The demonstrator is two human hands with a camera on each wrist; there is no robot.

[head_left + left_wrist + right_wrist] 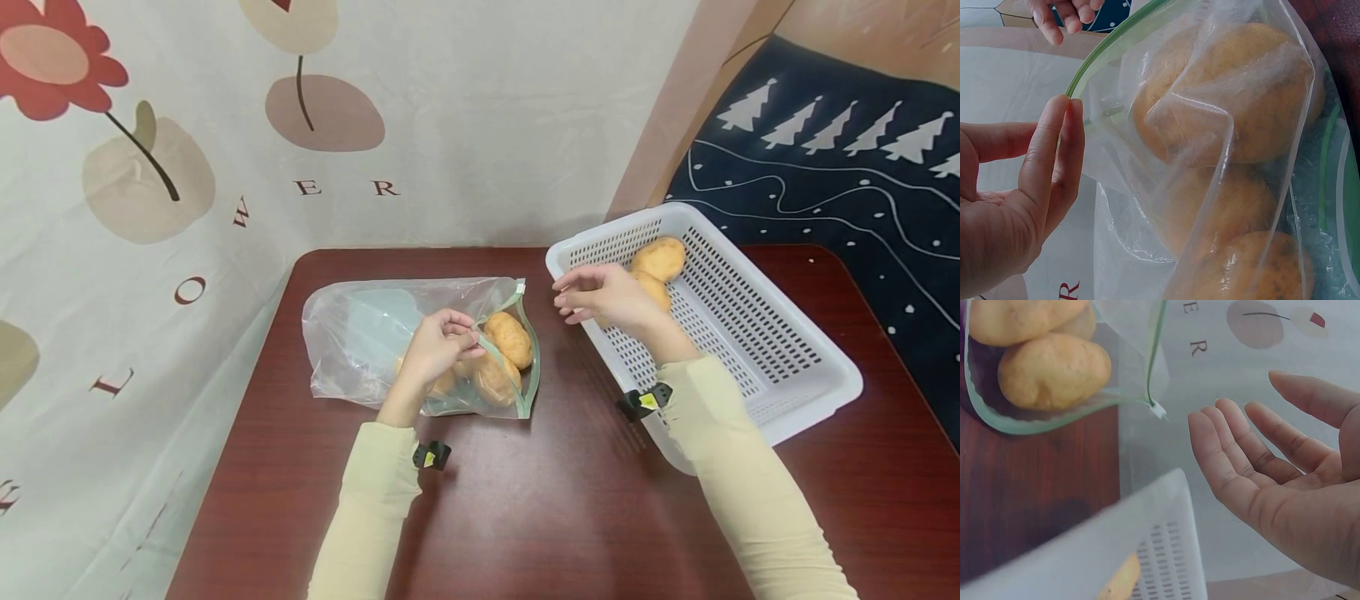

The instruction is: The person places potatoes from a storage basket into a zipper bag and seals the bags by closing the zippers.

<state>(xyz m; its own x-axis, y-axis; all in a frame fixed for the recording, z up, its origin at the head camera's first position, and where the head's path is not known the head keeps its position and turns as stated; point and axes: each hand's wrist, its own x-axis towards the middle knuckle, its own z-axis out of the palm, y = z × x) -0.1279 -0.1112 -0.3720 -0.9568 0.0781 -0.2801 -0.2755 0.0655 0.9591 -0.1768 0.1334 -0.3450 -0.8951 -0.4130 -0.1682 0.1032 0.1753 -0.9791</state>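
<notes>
A clear zip bag (pixel 360 333) with a green zip edge lies on the table, its mouth facing right. Several potatoes (pixel 508 340) are inside, near the mouth. My left hand (pixel 438 350) pinches the upper lip of the bag between thumb and fingers and holds it raised. In the left wrist view the fingertips (pixel 1066 112) grip the green strip. My right hand (pixel 607 296) hovers over the left rim of a white basket (pixel 780 367), its fingers loosely bent and nothing in them. Beneath it, more potatoes (pixel 660 258) sit in the basket's far left corner, partly hidden by the hand.
Both the bag and the basket stand on a dark red-brown table (pixel 510 517). A printed curtain (pixel 480 125) hangs right behind its back edge, and a dark blue cloth (pixel 832 167) with white trees lies beyond at the right. A white slider (pixel 1158 410) sits at the bag's far corner.
</notes>
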